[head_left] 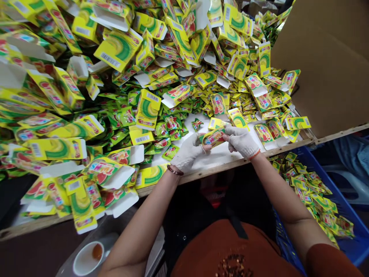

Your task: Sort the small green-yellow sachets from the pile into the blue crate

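Observation:
Both my hands wear white knit gloves and meet over the white table top [219, 154]. My left hand [188, 152] and my right hand [241, 141] are closed on the two ends of a small stack of yellow-green sachets [213, 137]. Just behind my fingers lie loose sachets [173, 125] and a small yellow carton [238, 118]. A big heap of open yellow-green cartons [115, 50] with white flaps covers the table from the left to the far side.
The wooden table edge [207, 173] runs close to my body. A blue crate [343, 215] at the lower right holds many sachets. A brown cardboard sheet [325, 57] stands at the right. A white cup [86, 258] with brown liquid sits below at the left.

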A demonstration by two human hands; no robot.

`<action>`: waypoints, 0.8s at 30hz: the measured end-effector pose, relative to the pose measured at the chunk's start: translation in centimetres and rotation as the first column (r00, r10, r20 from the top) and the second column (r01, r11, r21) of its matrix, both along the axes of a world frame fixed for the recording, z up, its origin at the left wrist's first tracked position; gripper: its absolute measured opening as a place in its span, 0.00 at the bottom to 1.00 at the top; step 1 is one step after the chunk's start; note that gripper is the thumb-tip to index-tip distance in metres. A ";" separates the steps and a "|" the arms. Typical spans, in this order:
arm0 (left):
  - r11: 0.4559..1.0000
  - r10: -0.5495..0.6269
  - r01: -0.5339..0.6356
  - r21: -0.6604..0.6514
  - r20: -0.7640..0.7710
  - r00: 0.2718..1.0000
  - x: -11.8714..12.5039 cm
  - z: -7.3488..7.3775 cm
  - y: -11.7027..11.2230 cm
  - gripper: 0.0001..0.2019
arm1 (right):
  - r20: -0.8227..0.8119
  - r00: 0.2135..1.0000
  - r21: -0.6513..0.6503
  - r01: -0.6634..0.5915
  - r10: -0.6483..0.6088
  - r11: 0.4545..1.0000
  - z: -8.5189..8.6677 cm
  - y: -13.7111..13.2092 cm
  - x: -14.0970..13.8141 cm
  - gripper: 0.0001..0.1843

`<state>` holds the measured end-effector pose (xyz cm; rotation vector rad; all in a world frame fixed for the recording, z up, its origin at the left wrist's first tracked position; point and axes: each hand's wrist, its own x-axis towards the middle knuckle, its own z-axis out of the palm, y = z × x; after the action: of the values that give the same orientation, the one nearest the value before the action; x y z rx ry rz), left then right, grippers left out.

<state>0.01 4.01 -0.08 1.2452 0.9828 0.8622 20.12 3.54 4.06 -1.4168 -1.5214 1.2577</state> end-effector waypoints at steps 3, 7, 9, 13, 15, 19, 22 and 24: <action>0.997 0.028 -0.018 -0.075 0.137 0.990 0.2 0.2 -0.3 0.33 | -0.144 0.989 -0.156 0.004 -0.027 0.988 -1.0 -0.9 0.2 0.12; 0.993 0.095 -0.089 -0.076 0.076 0.993 0.7 0.4 -0.7 0.32 | -0.256 0.966 -0.316 -0.112 0.030 0.942 -1.9 -1.7 0.2 0.17; 0.994 0.103 -0.101 -0.041 0.059 0.993 0.8 0.5 -0.7 0.30 | -0.285 0.958 -0.346 -0.127 0.024 0.930 -2.1 -1.7 0.2 0.18; 0.986 0.163 -0.164 0.012 0.048 0.985 0.8 0.1 -0.5 0.29 | -0.297 0.954 -0.323 -0.123 0.023 0.938 -2.4 -1.2 -0.5 0.20; 0.979 0.204 -0.205 0.017 0.060 0.977 0.7 -0.3 -0.3 0.28 | -0.286 0.958 -0.256 -0.058 -0.018 0.965 -2.6 -1.0 -1.2 0.21; 0.940 0.340 -0.334 -0.065 0.154 0.928 0.6 -0.9 -0.1 0.28 | -0.315 0.933 -0.174 0.121 -0.171 0.977 -2.8 -1.1 -2.7 0.22; 0.930 0.367 -0.354 -0.101 0.188 0.911 0.2 -1.0 -0.1 0.28 | -0.290 0.942 -0.159 0.127 -0.169 0.979 -2.8 -1.2 -3.0 0.18; 0.946 0.325 -0.323 -0.038 0.151 0.934 0.0 -0.9 -0.1 0.27 | -0.189 0.977 -0.116 0.074 -0.095 0.991 -2.7 -1.0 -2.7 0.11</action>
<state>-0.01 3.92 -0.96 1.0007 1.0819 1.1901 17.46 2.56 1.39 -1.3675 -1.2662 1.4006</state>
